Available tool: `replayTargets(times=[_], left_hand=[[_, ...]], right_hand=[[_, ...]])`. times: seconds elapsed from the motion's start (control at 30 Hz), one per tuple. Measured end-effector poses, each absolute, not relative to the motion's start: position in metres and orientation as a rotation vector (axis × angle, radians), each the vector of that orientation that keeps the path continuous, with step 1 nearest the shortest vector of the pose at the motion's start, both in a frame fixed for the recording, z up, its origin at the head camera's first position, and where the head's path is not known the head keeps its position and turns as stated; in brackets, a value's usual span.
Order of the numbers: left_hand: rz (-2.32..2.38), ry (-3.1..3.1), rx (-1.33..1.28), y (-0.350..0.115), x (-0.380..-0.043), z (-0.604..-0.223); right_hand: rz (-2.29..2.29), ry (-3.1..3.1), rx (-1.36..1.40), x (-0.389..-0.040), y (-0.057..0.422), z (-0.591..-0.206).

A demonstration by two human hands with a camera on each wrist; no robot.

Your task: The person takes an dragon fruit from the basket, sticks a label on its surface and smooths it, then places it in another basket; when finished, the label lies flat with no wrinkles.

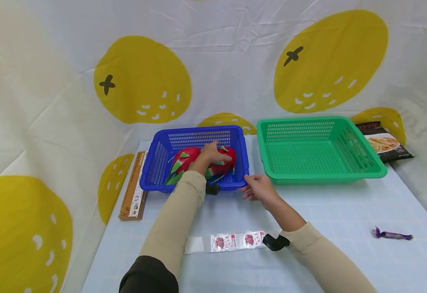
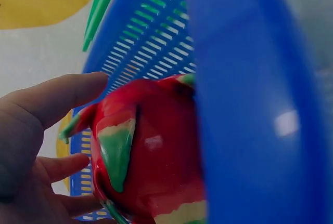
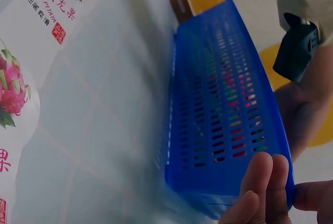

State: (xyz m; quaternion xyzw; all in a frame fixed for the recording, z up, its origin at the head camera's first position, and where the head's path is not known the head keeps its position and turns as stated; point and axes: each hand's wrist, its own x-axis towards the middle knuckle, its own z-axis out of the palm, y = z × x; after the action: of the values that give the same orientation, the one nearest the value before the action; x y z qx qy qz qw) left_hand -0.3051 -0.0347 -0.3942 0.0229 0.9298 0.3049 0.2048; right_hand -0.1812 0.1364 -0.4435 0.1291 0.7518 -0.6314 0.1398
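Note:
Two red dragon fruits with green-tipped scales, one on the left (image 1: 186, 156) and one on the right (image 1: 229, 156), lie in a blue plastic basket (image 1: 199, 131). My left hand (image 1: 211, 154) reaches over the right fruit. In the left wrist view, its thumb and fingers are spread beside the fruit (image 2: 156, 146), with some fingertips hidden behind it. My right hand (image 1: 259, 188) pinches the basket's near right corner. The right wrist view shows thumb and fingers on either side of the rim there.
A green basket (image 1: 323, 176) stands to the right, with a dark food packet (image 1: 385, 142) behind it. A brown box (image 1: 133, 187) lies left of the blue basket. Nearer are a strip of dragon fruit labels (image 1: 237, 241) and a purple-wrapped stick (image 1: 393, 234).

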Motion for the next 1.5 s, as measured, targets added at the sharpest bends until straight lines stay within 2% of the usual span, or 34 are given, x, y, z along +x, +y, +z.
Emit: replayTargets(times=[0.4,1.13,1.5], left_hand=[[0.754,2.41,0.003,-0.031,-0.326,-0.4],[0.647,2.482,0.07,-0.03,-0.329,-0.409],[0.655,2.552,0.14,-0.034,-0.327,-0.397]], right_hand=[[-1.806,2.162,0.367,-0.182,0.138,-0.446],[-1.913,1.982,0.291,-0.184,0.138,-0.447],[-1.903,1.996,0.275,-0.184,0.141,-0.447]])
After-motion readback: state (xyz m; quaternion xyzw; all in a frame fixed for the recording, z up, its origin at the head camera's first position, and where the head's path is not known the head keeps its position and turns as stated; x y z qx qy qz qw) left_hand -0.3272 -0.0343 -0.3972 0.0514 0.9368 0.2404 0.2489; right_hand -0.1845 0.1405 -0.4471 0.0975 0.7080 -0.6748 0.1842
